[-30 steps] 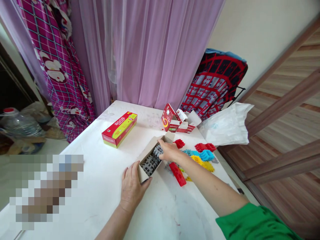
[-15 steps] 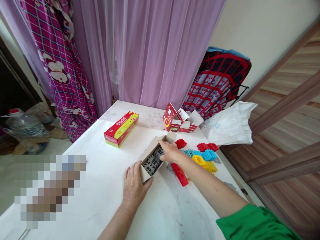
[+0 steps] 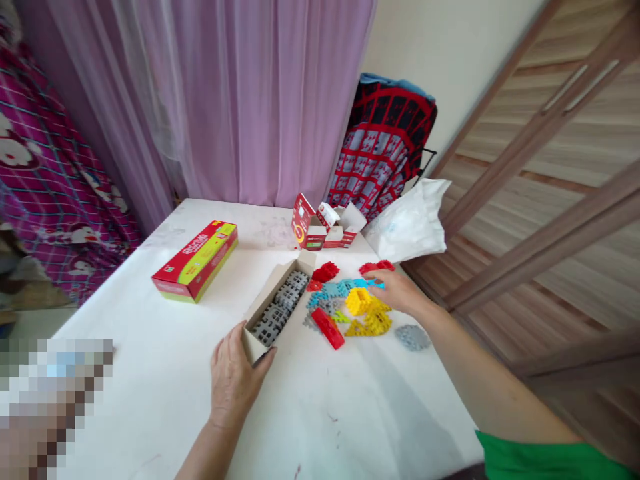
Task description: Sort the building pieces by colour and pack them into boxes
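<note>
Head view looks down on a white table (image 3: 150, 373). Left hand (image 3: 235, 380) lies at the near end of an open cardboard box (image 3: 265, 303), thumb against its right corner and fingers along its left side, gripping that end. Box runs from near to far and holds grey grid pieces (image 3: 280, 310) in a row. Right hand (image 3: 397, 293) reaches to the right of the box, over a loose pile of red, blue and yellow plastic pieces (image 3: 360, 310); its fingers curl onto a blue piece (image 3: 367, 285), though I cannot tell whether they pinch it. 1 grey piece (image 3: 413, 337) lies apart, near the right edge. Far left sits a closed red and yellow box (image 3: 197, 260); far centre, an opened red carton (image 3: 320, 230) beside a white plastic bag (image 3: 410, 223).
</note>
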Available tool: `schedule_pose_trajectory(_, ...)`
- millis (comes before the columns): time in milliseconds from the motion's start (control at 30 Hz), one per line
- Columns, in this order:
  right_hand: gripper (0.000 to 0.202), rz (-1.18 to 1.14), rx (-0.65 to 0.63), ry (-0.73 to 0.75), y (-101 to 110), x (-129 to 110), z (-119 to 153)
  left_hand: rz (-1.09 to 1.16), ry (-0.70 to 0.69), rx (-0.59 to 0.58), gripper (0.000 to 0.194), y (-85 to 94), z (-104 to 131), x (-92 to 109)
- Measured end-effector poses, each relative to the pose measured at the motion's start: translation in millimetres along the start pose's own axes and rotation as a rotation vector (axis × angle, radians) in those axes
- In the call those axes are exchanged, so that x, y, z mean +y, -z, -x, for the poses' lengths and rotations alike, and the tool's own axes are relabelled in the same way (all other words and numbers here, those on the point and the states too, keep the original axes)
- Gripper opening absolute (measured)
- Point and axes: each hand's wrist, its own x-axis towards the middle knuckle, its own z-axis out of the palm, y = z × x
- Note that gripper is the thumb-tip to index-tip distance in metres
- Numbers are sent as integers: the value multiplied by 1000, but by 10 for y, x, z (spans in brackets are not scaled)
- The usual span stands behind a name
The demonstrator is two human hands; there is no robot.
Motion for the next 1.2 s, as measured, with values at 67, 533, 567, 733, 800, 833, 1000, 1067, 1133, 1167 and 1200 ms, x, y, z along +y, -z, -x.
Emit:
schedule_pose_trajectory(67, 37, 40, -46, -148, 55, 382, 193, 1, 39, -33, 72, 17, -33, 18)
schedule_pose_trajectory(533, 71, 91, -255, -419, -511, 818, 1044, -25, 180, -167, 80, 114, -133, 133)
schedule_pose_trajectory(567, 71, 104, -256, -418, -530, 797, 1053, -29, 185, -177, 81, 115, -135, 133)
schedule_pose_trajectory(733, 71, 84, -201, -416, -484, 916, 956, -28, 195, -182, 81, 122, -146, 131)
schedule_pose_trajectory(800, 61, 70, -140, -416, -412, 1042, 789, -22, 194, -186, 80, 120, -149, 131)
schedule_pose_trajectory(833, 54, 80, -118, -425, -379, 1106, 676, -20, 194, -188, 80, 119, -150, 131)
schedule_pose_trajectory(1000, 41, 82, -121, -508, -393, 1313, 34, -30, 200, -178, 79, 117, -152, 127)
schedule_pose_trajectory(1067, 42, 72, -122, -522, -474, 1343, -150, -25, 201, -172, 78, 113, -140, 114)
schedule_pose_trajectory(1133, 41, 63, -129, -538, -556, 1362, -265, -17, 187, -162, 77, 99, -117, 84)
schedule_pose_trajectory(1167, 40, 59, -134, -544, -591, 1372, -302, -17, 175, -155, 76, 88, -102, 63)
schedule_pose_trajectory(1200, 40, 56, -141, -549, -620, 1384, -327, -18, 161, -148, 76, 75, -86, 40)
